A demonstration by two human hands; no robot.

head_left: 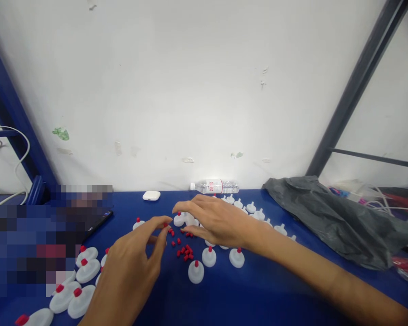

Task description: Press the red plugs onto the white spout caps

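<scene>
My left hand pinches a small red plug between thumb and forefinger, just above the blue table. Loose red plugs lie scattered below it. My right hand reaches in from the right, with forefinger and thumb curved round a white cap. Plain white caps lie behind that hand. Three white caps with red plugs fitted stand in front of it. More plugged caps are grouped at the lower left.
A water bottle lies on its side against the white wall, with a white earbud case to its left. A crumpled grey plastic bag covers the right. A dark phone lies at left beside a blurred patch. Cables hang at far left.
</scene>
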